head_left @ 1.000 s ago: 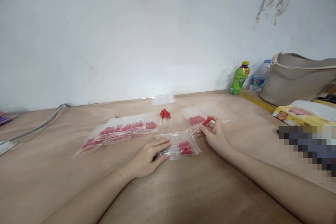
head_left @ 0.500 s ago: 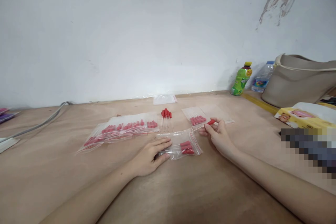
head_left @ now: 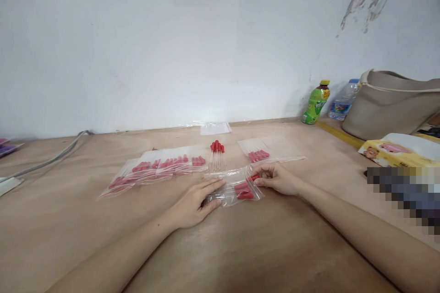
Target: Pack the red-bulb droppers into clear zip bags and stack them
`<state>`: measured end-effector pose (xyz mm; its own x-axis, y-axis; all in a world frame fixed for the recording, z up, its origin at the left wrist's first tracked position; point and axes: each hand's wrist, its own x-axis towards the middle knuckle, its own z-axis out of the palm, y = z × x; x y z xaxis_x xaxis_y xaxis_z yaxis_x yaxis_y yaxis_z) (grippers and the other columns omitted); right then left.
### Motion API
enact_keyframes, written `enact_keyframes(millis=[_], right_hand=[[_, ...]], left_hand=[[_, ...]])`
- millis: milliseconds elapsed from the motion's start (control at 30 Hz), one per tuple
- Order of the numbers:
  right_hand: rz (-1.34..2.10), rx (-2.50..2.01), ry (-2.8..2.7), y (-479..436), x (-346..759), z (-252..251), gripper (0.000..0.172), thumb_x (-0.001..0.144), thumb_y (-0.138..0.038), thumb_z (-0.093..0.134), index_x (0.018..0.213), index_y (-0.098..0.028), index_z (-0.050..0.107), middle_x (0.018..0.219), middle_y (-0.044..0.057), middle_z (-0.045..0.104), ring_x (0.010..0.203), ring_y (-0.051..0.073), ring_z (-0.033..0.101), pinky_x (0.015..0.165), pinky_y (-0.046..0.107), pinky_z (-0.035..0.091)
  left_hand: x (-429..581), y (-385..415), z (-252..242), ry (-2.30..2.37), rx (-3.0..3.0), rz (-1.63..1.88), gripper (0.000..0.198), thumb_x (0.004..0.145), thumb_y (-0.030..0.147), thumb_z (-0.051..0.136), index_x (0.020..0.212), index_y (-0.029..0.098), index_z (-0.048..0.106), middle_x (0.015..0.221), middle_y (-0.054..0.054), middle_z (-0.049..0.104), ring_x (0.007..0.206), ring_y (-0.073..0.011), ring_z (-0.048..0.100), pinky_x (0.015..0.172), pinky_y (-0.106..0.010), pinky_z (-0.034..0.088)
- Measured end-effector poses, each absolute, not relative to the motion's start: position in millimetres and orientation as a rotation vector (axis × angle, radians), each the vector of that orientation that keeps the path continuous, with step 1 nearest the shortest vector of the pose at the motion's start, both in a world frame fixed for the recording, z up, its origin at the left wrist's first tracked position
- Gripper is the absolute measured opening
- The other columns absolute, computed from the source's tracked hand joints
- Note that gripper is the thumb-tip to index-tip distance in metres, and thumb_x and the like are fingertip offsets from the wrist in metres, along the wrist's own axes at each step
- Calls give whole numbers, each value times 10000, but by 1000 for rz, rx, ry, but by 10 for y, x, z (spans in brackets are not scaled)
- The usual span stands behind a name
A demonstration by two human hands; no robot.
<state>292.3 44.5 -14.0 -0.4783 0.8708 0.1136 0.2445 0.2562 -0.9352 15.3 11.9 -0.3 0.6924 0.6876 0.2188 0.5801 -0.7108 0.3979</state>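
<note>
A clear zip bag [head_left: 228, 199] lies flat in front of me with several red-bulbed droppers [head_left: 243, 190] inside, their thin tubes pointing left. My left hand [head_left: 197, 201] rests on the bag's left end, fingers stretched out and thumb at its lower edge. At the bag's right, zip end, my right hand [head_left: 277, 178] pinches another dropper [head_left: 255, 177] by its red bulb; its tube is inside the bag's mouth. Beyond the bag, several loose droppers [head_left: 217, 147] lie side by side with bulbs toward the wall.
Filled bags of droppers [head_left: 161, 165] overlap at the left. Another filled bag [head_left: 256, 149] lies behind my right hand. An empty-looking bag [head_left: 216, 128] is by the wall. A green bottle [head_left: 313, 103], a water bottle [head_left: 343, 100], a beige basket [head_left: 392, 105] and a yellow tissue pack [head_left: 385, 149] stand right.
My right hand has moved left and toward me, sliding the dropper's tube into the bag so its red bulb is now at the bag's mouth. My left hand stays in place.
</note>
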Motion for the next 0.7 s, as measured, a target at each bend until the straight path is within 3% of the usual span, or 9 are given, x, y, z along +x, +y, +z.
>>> enact_keyframes(millis=[167,267,433,700], right_hand=[[1354,-1026,-1907,477,2875,-83,352,691,-444,570,898,-165,622,681,-20,571,508,62,420,480,191,346],[1303,-1122,-1731,491,2817,-130,366,659,-433,609,889,-150,579,631,-29,558,469,54,418,449,184,340],[1170,-1182,-1595,520,2752,-225,329,596,-415,663,713,-166,482,527,-59,508,434,60,421,406,176,307],[732,-1253,-1742,487,2708,-276,161,662,-321,604,681,-165,570,593,-12,538,531,105,458,496,227,357]], left_hand=[[158,115,5,988,2604,528,434,868,320,433,1292,249,372,1318,-32,409,1198,-207,385,1004,-388,309],[163,107,17,1006,2606,517,436,869,323,431,1294,248,369,1320,-29,406,1205,-202,376,1007,-380,306],[161,109,16,1007,2628,487,433,872,325,424,1295,258,365,1329,-27,394,1209,-202,370,1009,-387,300],[157,126,8,1017,2653,460,438,871,326,426,1297,247,364,1335,-40,384,1214,-201,363,1011,-382,295]])
